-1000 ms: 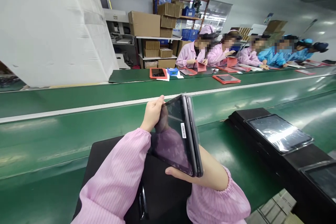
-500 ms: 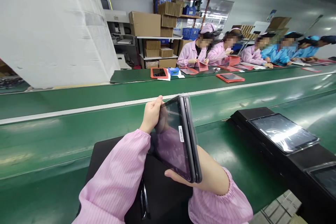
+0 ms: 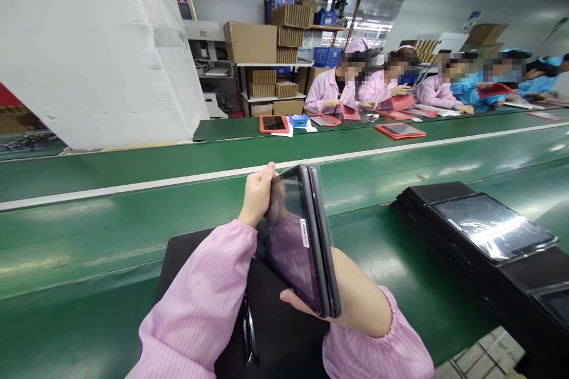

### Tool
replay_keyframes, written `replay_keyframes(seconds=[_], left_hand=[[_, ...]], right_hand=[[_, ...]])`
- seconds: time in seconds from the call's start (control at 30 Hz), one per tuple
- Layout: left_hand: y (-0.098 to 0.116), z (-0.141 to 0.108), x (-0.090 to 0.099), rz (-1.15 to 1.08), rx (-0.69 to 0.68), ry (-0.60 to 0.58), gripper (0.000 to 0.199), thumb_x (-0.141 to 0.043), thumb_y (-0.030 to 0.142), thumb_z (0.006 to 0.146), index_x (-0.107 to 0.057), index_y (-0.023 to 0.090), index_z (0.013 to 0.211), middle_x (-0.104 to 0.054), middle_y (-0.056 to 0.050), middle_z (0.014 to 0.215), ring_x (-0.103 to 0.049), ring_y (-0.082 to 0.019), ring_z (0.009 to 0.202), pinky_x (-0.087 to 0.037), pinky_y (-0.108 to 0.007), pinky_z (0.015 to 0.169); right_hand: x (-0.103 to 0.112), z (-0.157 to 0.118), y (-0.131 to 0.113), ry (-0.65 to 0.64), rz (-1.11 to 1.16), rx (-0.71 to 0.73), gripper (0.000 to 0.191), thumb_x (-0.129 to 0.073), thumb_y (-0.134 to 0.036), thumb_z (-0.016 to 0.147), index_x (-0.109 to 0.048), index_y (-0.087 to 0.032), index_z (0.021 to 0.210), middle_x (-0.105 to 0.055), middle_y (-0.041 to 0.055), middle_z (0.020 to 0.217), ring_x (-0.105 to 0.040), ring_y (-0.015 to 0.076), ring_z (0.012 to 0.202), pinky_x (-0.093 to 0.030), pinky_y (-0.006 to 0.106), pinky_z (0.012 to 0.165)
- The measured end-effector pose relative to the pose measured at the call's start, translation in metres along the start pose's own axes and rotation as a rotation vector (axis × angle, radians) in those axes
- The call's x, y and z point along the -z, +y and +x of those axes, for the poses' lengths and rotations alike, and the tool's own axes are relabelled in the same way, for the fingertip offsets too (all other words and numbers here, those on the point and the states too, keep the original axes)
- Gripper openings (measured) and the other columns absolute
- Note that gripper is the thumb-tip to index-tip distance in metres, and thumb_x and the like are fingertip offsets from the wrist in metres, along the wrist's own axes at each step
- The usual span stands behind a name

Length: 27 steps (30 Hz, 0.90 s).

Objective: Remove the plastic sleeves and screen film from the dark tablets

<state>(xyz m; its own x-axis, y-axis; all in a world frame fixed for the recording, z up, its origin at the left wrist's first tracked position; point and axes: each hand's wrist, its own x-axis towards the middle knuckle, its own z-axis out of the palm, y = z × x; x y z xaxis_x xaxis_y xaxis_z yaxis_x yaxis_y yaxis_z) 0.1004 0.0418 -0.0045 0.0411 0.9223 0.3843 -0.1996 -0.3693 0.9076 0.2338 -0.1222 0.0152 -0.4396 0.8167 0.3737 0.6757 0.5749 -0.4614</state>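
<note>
My left hand [image 3: 256, 195] grips the upper end of a dark glossy tablet [image 3: 288, 243], and my right hand [image 3: 351, 299] holds its lower end from below. The tablet stands tilted on edge between them, and its screen reflects my pink striped sleeve [image 3: 195, 302]. A thin clear plastic film seems to wrap it, and a small white barcode label [image 3: 304, 233] sits near its thick doubled edge. Just beneath my hands lies a black mat [image 3: 271, 320]. The tablet's far face is hidden.
A green conveyor belt [image 3: 133, 189] with a white stripe runs across the view. To the right, film-wrapped tablets [image 3: 491, 228] lie in a black tray [image 3: 448, 231]. Across the belt, several co-workers in pink and blue smocks handle items on red mats, before shelves of cartons.
The tablet has turned slightly in my hands, with its label shifting left and down. The background has drifted to the right across the view.
</note>
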Motion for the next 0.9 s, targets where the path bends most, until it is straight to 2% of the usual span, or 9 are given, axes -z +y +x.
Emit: replay_keyframes(seconds=[0.1, 0.2, 0.27, 0.37, 0.5, 0.67, 0.9], left_hand=[[0.0, 0.0, 0.002, -0.004, -0.002, 0.01, 0.066, -0.059, 0.063, 0.086, -0.031, 0.022, 0.043, -0.035, 0.004, 0.039, -0.033, -0.008, 0.038, -0.028, -0.024, 0.041], [-0.001, 0.0, 0.004, -0.017, 0.008, 0.007, 0.066, -0.059, 0.063, 0.087, -0.033, 0.022, 0.042, -0.036, 0.004, 0.038, -0.033, -0.008, 0.036, -0.027, -0.024, 0.04], [-0.003, 0.001, 0.005, -0.034, 0.007, 0.006, 0.065, -0.058, 0.061, 0.088, -0.035, 0.022, 0.042, -0.037, 0.004, 0.038, -0.034, -0.008, 0.035, -0.027, -0.024, 0.039], [-0.009, 0.003, 0.007, -0.066, -0.006, 0.01, 0.064, -0.058, 0.058, 0.09, -0.037, 0.021, 0.041, -0.039, 0.004, 0.038, -0.037, -0.008, 0.035, -0.029, -0.023, 0.039], [-0.015, 0.007, 0.009, -0.081, 0.002, 0.031, 0.062, -0.058, 0.055, 0.09, -0.039, 0.021, 0.042, -0.042, 0.003, 0.04, -0.041, -0.008, 0.037, -0.035, -0.023, 0.042], [-0.018, 0.01, 0.012, -0.084, 0.011, 0.053, 0.058, -0.059, 0.05, 0.091, -0.042, 0.021, 0.044, -0.047, 0.003, 0.043, -0.043, -0.009, 0.039, -0.037, -0.022, 0.044], [-0.018, 0.012, 0.011, -0.074, 0.084, 0.092, 0.054, -0.058, 0.048, 0.091, -0.047, 0.019, 0.047, -0.053, 0.0, 0.046, -0.046, -0.009, 0.042, -0.037, -0.022, 0.044]], right_hand=[[-0.001, 0.002, -0.001, -0.019, 0.032, -0.006, 0.02, -0.072, -0.021, 0.077, -0.063, -0.021, 0.095, -0.065, -0.0015, 0.071, -0.064, 0.0189, 0.062, -0.059, 0.035, 0.068], [-0.002, 0.004, -0.002, 0.0, 0.024, -0.002, 0.026, -0.073, -0.021, 0.075, -0.06, -0.019, 0.097, -0.069, 0.0035, 0.083, -0.064, 0.0198, 0.065, -0.057, 0.035, 0.062], [-0.002, 0.006, -0.002, 0.003, 0.051, -0.003, 0.031, -0.074, -0.022, 0.074, -0.057, -0.018, 0.099, -0.067, 0.003, 0.08, -0.062, 0.019, 0.061, -0.054, 0.032, 0.056], [-0.004, 0.009, -0.001, -0.016, 0.141, -0.004, 0.038, -0.074, -0.024, 0.075, -0.054, -0.018, 0.107, -0.06, -0.0037, 0.066, -0.057, 0.0165, 0.054, -0.046, 0.028, 0.049], [-0.008, 0.012, 0.003, -0.006, 0.191, 0.008, 0.05, -0.075, -0.027, 0.076, -0.05, -0.017, 0.118, -0.065, -0.0011, 0.075, -0.059, 0.0168, 0.059, -0.045, 0.027, 0.05], [-0.013, 0.015, 0.009, -0.006, 0.221, 0.037, 0.073, -0.077, -0.046, 0.081, -0.041, -0.015, 0.136, -0.065, -0.0012, 0.074, -0.062, 0.019, 0.06, -0.044, 0.028, 0.051], [-0.013, 0.019, 0.01, 0.029, 0.313, 0.051, 0.084, -0.067, -0.068, 0.083, -0.037, -0.015, 0.14, -0.067, 0.0006, 0.081, -0.063, 0.0184, 0.061, -0.048, 0.029, 0.054]])
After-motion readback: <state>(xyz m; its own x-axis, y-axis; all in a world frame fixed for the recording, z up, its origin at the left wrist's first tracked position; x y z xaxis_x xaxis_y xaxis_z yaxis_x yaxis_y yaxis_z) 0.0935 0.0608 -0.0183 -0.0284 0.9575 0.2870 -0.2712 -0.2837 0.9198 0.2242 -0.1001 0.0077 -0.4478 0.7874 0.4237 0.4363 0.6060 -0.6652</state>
